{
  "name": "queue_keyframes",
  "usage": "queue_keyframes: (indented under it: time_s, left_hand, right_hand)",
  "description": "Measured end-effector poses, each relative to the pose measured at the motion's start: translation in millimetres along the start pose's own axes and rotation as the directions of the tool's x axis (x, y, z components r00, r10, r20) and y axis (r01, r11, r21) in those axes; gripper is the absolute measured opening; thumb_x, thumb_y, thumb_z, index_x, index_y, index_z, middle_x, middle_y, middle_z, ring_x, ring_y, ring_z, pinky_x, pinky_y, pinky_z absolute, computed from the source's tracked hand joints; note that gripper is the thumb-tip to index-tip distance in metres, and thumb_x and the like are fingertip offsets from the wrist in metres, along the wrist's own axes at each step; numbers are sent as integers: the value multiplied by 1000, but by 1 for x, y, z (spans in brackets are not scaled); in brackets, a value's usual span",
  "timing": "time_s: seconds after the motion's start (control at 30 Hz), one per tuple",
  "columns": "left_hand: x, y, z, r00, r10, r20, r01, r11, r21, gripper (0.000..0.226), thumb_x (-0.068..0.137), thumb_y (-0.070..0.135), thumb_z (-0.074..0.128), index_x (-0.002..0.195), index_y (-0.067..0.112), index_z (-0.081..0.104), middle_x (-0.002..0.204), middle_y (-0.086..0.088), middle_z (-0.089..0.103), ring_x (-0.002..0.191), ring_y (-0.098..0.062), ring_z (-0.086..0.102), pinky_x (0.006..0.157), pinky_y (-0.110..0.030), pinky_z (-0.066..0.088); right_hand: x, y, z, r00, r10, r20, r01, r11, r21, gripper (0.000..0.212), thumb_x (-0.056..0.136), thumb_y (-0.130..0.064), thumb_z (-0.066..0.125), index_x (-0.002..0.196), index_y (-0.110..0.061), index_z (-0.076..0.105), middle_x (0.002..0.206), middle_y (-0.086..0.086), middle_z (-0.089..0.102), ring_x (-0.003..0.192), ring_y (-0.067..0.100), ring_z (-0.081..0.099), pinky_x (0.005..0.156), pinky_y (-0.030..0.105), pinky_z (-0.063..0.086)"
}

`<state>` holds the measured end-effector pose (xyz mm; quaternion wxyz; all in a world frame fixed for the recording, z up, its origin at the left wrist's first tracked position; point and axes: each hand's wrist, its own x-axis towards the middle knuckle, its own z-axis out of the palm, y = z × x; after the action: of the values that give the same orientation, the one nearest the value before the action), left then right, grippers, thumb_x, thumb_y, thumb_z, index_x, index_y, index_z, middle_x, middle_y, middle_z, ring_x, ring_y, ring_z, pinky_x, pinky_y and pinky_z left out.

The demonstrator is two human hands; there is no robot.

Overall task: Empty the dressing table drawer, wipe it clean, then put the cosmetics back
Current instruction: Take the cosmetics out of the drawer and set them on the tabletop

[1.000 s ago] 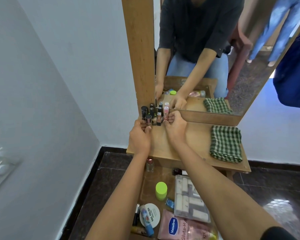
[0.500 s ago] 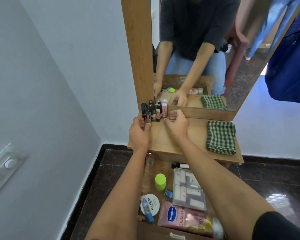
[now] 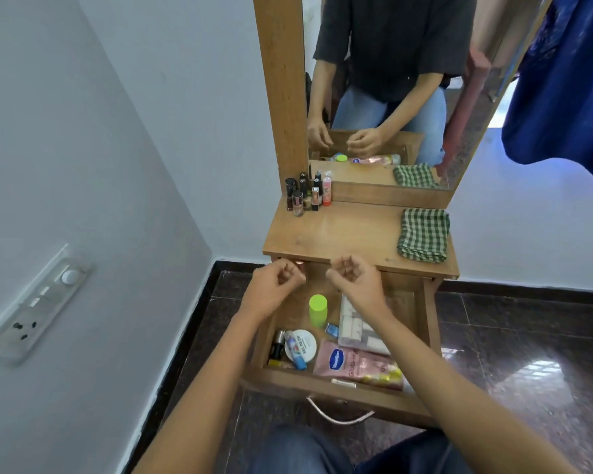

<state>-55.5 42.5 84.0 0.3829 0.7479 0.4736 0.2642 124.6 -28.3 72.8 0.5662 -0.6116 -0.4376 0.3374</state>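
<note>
A: Far left, the left hand (image 3: pixel 278 285) is held above the back of the open drawer (image 3: pixel 431 323), fingers curled in, nothing seen inside them.

B: And the small bottles (image 3: pixel 305 195) are already stood upright on the surface (image 3: pixel 350 234), tight against the mirror frame (image 3: pixel 281 97). Emptying is judged partly done.

A: Agreed. Plenty is left in the drawer. At its left end the round white tub (image 3: pixel 307 340) is seen with a blue stick (image 3: pixel 297 354) lying across it, then the green-capped bottle (image 3: pixel 318 309), upright near the middle.

B: The right hand (image 3: pixel 353 280) is poised just beside the left, curled too, empty as far as can be told.

A: Below it the clear box (image 3: pixel 352 333) is only partly seen, and the pink Vaseline pouch (image 3: pixel 353 366) is laid flat along the front wall.

B: So the loose small pieces are best lifted first, and the upright bottle taken by its body, not the cap. The flat pouch should be raised from one edge.

A: And room should be kept on the right, where the checked cloth (image 3: pixel 423 234) is folded, wanted for the wipe.
</note>
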Motion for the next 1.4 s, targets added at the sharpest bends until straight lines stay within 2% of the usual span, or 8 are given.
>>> queue_keyframes:
  time_s: [0.1, 0.2, 0.33, 0.47, 0.67, 0.87, 1.13, 1.4]
  left_hand:
    - [-20, -1, -9, 959, -62, 276, -78, 879, 471, 3, 84, 28, 66, 87, 28, 65, 86, 11, 68, 81, -6, 63, 73, -28, 51]
    - [-31, 2, -10, 925, -122, 359, -159, 735, 659, 12, 87, 22, 63, 96, 26, 68, 98, 10, 68, 91, -9, 63, 78, -27, 50]
    - [-38, 1, -3, 930, -152, 334, -127, 721, 681, 18, 87, 15, 61, 99, 25, 69, 104, 6, 68, 96, -13, 64, 86, -31, 52]
    - [-41, -4, 3, 937, -133, 322, -164, 648, 744, 26, 88, 7, 53, 103, 24, 66, 109, 3, 66, 100, -18, 63, 83, -31, 49]
    - [-38, -11, 11, 868, -113, 483, -408, 391, 825, 25, 90, 10, 55, 110, 20, 65, 112, -3, 66, 108, -22, 59, 92, -34, 43]
    - [-32, -8, 18, 816, -185, 547, -529, 140, 837, 24, 90, 5, 54, 111, 11, 63, 115, -7, 63, 114, -24, 52, 97, -38, 34]
    - [-31, -3, 31, 795, -308, 523, -533, 56, 844, 40, 89, 19, 62, 129, 17, 54, 132, -2, 55, 137, -24, 29, 113, -52, 7]
    - [-28, -3, 32, 807, -295, 512, -533, 11, 846, 31, 92, 16, 59, 123, 15, 58, 127, -4, 58, 134, -25, 31, 111, -51, 14]
  right_hand:
    - [-38, 4, -2, 950, -7, 311, 96, 957, -275, 14, 80, -4, 68, 86, -17, 66, 80, -4, 65, 69, 3, 56, 64, 15, 46]
    - [-56, 7, 9, 832, 154, 533, 162, 851, -499, 10, 82, -12, 68, 92, -12, 67, 83, -3, 64, 74, 6, 59, 69, 21, 51]
    - [-69, 14, 36, 816, 404, 413, 28, 686, -727, 36, 76, -29, 73, 91, 3, 65, 90, 23, 67, 83, 34, 62, 57, 30, 37]
    - [-78, 10, 56, 821, 466, 331, -28, 610, -792, 38, 76, -39, 73, 92, -7, 61, 86, 12, 59, 76, 23, 55, 58, 27, 35]
    - [-82, 15, 65, 846, 474, 243, -77, 561, -824, 47, 81, -50, 61, 99, -7, 63, 99, 14, 66, 94, 32, 65, 66, 28, 42]
    - [-78, 8, 43, 857, 478, 193, -96, 516, -851, 33, 82, -32, 63, 101, -4, 61, 96, 13, 61, 90, 30, 62, 64, 28, 42]
    - [-70, 6, 10, 915, 385, 120, -202, 695, -691, 21, 78, -22, 69, 89, -7, 59, 84, 11, 61, 76, 27, 61, 59, 34, 44]
    - [-64, 8, -4, 918, 380, 115, -251, 779, -574, 27, 77, 0, 67, 69, -17, 48, 66, -4, 51, 56, 3, 45, 40, 9, 34]
